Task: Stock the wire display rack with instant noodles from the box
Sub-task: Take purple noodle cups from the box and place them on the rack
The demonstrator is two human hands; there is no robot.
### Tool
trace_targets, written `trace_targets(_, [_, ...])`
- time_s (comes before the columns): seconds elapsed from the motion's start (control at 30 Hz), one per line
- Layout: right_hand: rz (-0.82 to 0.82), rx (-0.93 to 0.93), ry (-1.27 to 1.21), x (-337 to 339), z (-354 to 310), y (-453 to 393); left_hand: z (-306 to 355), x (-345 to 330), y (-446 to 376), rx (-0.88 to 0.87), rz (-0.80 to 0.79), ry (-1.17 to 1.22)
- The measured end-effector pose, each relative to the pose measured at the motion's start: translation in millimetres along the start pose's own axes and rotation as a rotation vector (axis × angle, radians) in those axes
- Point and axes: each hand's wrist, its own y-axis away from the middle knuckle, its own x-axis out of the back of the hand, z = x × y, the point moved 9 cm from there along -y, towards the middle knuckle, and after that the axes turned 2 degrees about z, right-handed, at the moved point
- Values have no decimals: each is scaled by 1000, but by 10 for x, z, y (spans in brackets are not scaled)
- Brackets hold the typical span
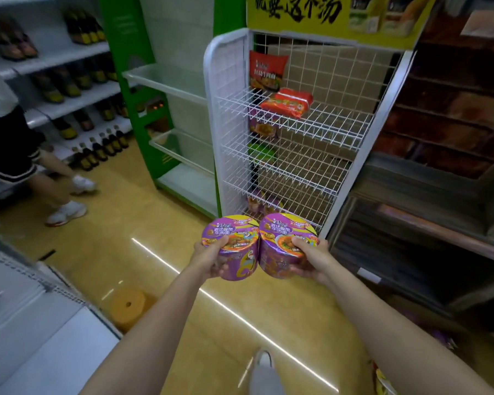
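Note:
My left hand grips a purple instant noodle bowl and my right hand grips a second purple bowl. The two bowls touch side by side in front of the lowest part of the white wire display rack. On the rack's upper shelf lie red noodle packs, with a red bag upright behind them. Purple and green packs show at the left of the lower shelves. The box is not in view.
A person in white sneakers stands at the left by shelves of dark bottles. A green shelving unit stands left of the rack, dark wooden shelves to its right. A white freezer and an orange stool are at lower left.

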Motion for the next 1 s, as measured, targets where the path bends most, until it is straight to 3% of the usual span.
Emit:
trace_targets(0.33, [138, -144, -175, -873, 421, -1790, 48, 47, -1939, 117, 114, -40])
trace_targets(0.63, [262, -151, -175, -1278, 812, -3408, -36, -139, -3953, 69, -59, -224])
trace_targets(0.83, [373, -147, -234, -1502, 1345, -4547, -548, -457, -5390, 107, -181, -244])
trace_targets(1.0, [412, -130, -227, -1591, 1616, -5219, -897, -560, -6137, 168, -169, -233])
